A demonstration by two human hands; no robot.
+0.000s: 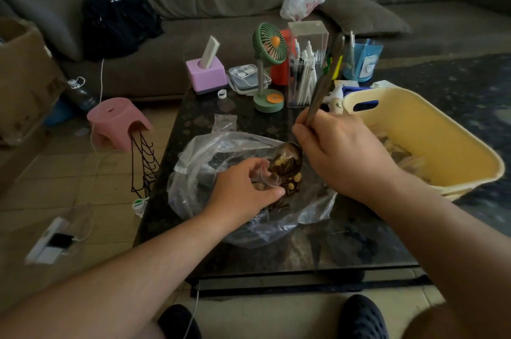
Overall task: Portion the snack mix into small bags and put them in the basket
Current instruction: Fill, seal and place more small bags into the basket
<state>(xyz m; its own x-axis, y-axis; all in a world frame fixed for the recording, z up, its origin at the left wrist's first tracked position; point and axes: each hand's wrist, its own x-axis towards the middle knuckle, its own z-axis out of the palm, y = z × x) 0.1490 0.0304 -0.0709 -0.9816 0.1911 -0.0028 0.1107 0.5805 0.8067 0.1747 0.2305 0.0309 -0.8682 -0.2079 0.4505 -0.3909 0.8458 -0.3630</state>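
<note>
Our left hand (243, 186) pinches the small bag (266, 177) open; our right hand (340, 150) grips the ladle (290, 154), tipping snack mix (284, 170) in. The basket (431, 145) overhangs the counter (345, 244) edge at right.

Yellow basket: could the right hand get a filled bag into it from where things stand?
Probably yes. The basket sits open-topped beside the right hand, nothing between them, but that hand holds the ladle and must free up first.
</note>
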